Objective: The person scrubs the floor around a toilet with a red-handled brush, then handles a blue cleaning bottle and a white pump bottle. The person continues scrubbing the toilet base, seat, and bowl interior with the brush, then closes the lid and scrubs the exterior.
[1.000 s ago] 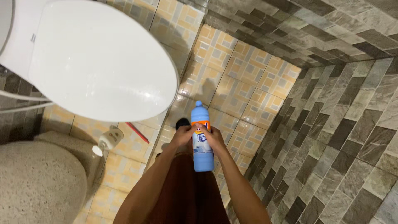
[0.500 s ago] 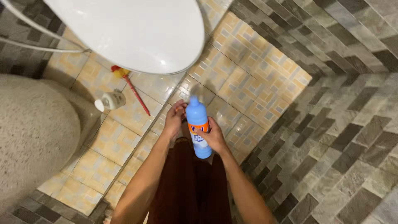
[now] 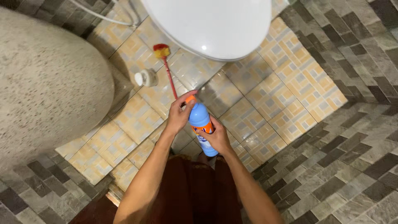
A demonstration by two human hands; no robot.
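- Blue bottle [image 3: 202, 126] is held upright above the tiled floor [image 3: 290, 103], just in front of the body, near the white toilet lid [image 3: 215, 25].
- R hand [image 3: 217, 139] is wrapped shut round the bottle's middle, over the label.
- L hand [image 3: 179, 114] has shifted up since approx. 0.5 s ago; fingers are now closed on the orange cap [image 3: 190, 99].
- Cap looks to be getting worked; whether it's off can't be told.
- Red-handled brush [image 3: 166, 66] is lying on the floor, untouched.

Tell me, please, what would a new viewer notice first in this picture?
First the blue bottle at the centre, gripped by the right hand while the left hand covers its orange cap. Above it is the white toilet lid, with a red-handled brush lying on the tiled floor.
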